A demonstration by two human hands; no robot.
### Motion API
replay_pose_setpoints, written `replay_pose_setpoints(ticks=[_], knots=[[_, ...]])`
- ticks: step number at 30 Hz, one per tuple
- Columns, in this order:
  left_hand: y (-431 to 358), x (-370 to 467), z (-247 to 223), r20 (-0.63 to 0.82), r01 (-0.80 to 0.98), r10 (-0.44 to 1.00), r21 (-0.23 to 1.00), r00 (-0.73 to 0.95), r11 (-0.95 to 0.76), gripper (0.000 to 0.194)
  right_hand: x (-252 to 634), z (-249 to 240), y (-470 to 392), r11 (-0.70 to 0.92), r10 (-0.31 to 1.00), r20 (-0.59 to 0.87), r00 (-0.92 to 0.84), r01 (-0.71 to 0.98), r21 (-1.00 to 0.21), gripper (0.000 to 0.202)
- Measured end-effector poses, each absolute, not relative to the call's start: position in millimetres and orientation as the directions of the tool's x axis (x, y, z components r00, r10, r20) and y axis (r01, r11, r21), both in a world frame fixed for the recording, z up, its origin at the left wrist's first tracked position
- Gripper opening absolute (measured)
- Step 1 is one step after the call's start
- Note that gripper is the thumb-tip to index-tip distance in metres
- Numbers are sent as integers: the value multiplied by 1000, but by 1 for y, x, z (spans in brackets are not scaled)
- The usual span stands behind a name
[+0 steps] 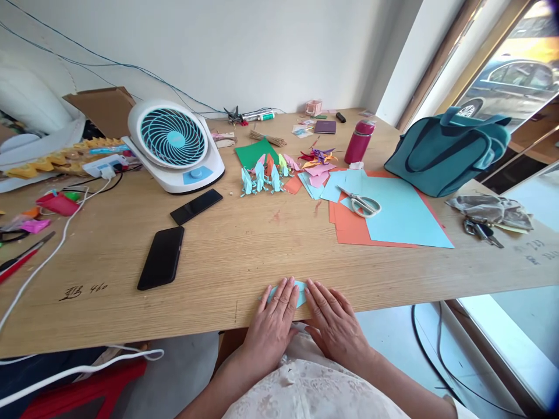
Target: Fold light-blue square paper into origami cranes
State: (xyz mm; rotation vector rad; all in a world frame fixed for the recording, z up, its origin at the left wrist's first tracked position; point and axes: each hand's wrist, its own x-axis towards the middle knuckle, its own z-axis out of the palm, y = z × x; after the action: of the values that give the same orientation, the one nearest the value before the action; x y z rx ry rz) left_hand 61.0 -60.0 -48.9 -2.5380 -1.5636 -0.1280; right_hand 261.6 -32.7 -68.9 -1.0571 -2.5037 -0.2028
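Note:
A small folded piece of light blue paper (301,294) lies flat at the table's near edge. My left hand (275,314) rests on it, fingers stretched out and covering much of it. Beside it, my right hand (335,317) lies flat with its fingertips at the paper's right end. Both hands are open and press down from above; the covered part of the paper is hidden. Farther back, scissors (364,205) with white handles lie on a large light blue sheet (402,212), which overlaps orange sheets (349,233).
Several folded paper figures (261,176) stand mid-table near a green sheet (255,154). Two phones (161,258) lie left, before a white fan (174,139). A red bottle (359,141), a teal bag (441,151) and keys (483,231) are at the right.

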Motion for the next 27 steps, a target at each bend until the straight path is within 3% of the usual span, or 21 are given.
replay_pose_setpoints(ticks=[5, 11, 22, 25, 27], knots=[[-65, 60, -56, 291, 885, 836, -179, 466, -431, 56, 262, -72, -36, 710, 625, 474, -620, 704, -17, 54], [-65, 61, -61, 364, 892, 814, -201, 452, -406, 49, 244, -72, -44, 643, 684, 497, -534, 763, -66, 64], [-54, 51, -79, 490, 870, 721, -228, 491, -438, 45, 236, -78, -33, 611, 568, 655, -499, 789, 71, 40], [-49, 46, -95, 516, 845, 671, -276, 532, -458, 45, 220, -100, -30, 541, 528, 744, -409, 838, 76, 35], [-45, 42, -107, 540, 837, 643, -302, 544, -456, 48, 204, -116, -27, 466, 491, 831, -263, 885, 5, 39]])
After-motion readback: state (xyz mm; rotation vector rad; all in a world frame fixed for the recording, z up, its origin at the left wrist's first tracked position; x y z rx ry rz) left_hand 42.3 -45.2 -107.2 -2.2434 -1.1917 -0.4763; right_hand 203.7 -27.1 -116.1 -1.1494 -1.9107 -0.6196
